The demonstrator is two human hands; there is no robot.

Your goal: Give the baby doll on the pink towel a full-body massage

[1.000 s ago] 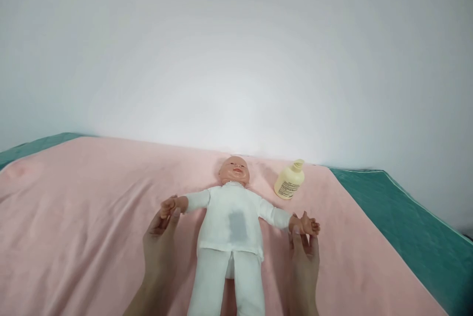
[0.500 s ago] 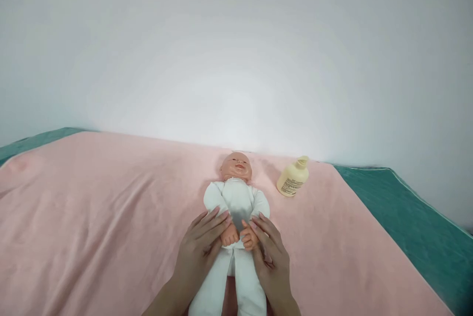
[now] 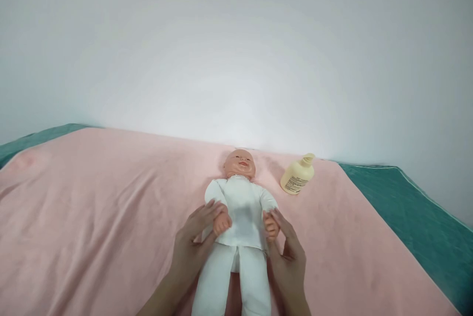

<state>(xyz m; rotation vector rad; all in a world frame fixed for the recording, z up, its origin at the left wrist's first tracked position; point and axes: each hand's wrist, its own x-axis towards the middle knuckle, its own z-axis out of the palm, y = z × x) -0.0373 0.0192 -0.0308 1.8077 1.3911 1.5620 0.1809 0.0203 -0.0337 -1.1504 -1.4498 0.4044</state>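
Observation:
A baby doll (image 3: 244, 197) in a white top and white trousers lies on its back, head toward the wall. My left hand (image 3: 192, 239) holds the doll's arm on the left side near the wrist, fingers over it and thumb below. On the other side, my right hand (image 3: 290, 254) has the doll's other arm between fingers and thumb, also by the wrist. Both small doll fists stay visible, held apart at the sides of its body. A greyish patch shows on the front of the white top.
A pale yellow pump bottle (image 3: 297, 178) stands tilted in view to the right of the doll's head. Beneath everything spreads a pink blanket (image 3: 121, 197), wrinkled at the left, over a green cover (image 3: 402, 207). A plain white wall (image 3: 236, 59) rises behind.
My hands have moved apart, drawing the doll's arms from the middle of its belly out to its sides. The view has shifted slightly.

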